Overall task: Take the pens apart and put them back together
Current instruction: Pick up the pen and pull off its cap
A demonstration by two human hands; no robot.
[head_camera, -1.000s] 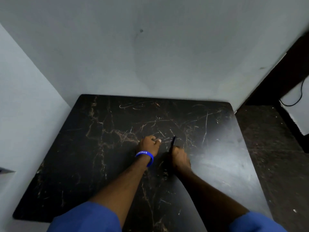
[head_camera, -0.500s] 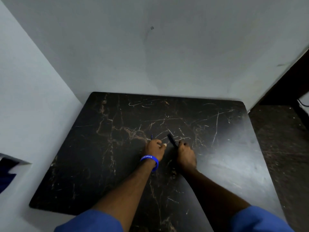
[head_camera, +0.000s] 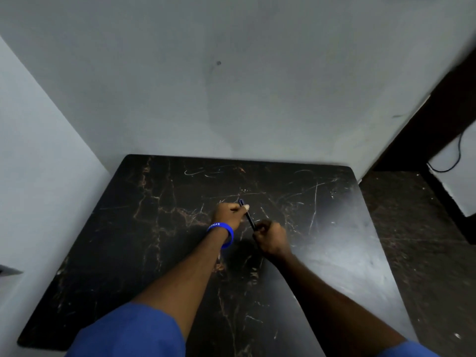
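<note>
A slim dark pen (head_camera: 247,215) with a blue far end slants between both hands over the middle of the black marbled table (head_camera: 154,228). My left hand (head_camera: 228,213), with a blue wristband, pinches the pen's far end between thumb and fingers. My right hand (head_camera: 270,237) is closed around its near end. The pen looks to be in one piece; whether any part is loose is hidden by the fingers.
Grey walls close in the table at the back and left. To the right lies a dark floor (head_camera: 412,240), a dark frame and a white panel with a black cable (head_camera: 453,161). No other pens show on the table.
My left hand has come onto the pen's far end, which it was not touching a second ago. The pen now tilts to the left between both hands.
</note>
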